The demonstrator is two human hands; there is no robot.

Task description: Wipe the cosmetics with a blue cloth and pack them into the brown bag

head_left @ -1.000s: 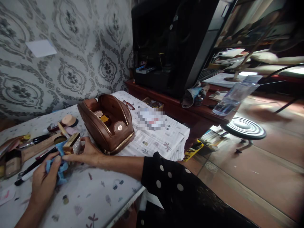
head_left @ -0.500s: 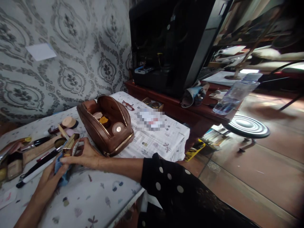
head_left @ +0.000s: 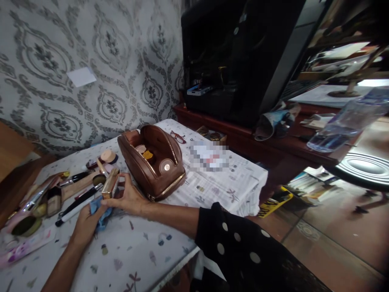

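Observation:
My right hand (head_left: 131,198) grips a small gold-coloured rectangular box (head_left: 110,184) between thumb and fingers, just above the table. What the box holds cannot be seen. My left hand (head_left: 86,222) is closed on a blue cloth (head_left: 103,219), its fingertips close to the lower end of the box. Beyond my right hand stands a brown cosmetic bag (head_left: 152,178), unzipped, with a yellow piece (head_left: 148,155) and a pale pink piece (head_left: 140,149) inside. Makeup brushes (head_left: 79,201) and a foundation bottle (head_left: 54,200) lie left of my hands.
The patterned tablecloth (head_left: 146,247) covers the table. Red glasses (head_left: 178,137) and a blurred-out item (head_left: 209,156) lie past the bag. A pink-and-white tube (head_left: 28,246) is at the left. A television (head_left: 231,61) and a water bottle (head_left: 340,125) stand on a dark red cabinet to the right.
The camera view has turned left, so everything sits further right and more makeup shows. Both hands keep their holds on the gold box and the blue cloth.

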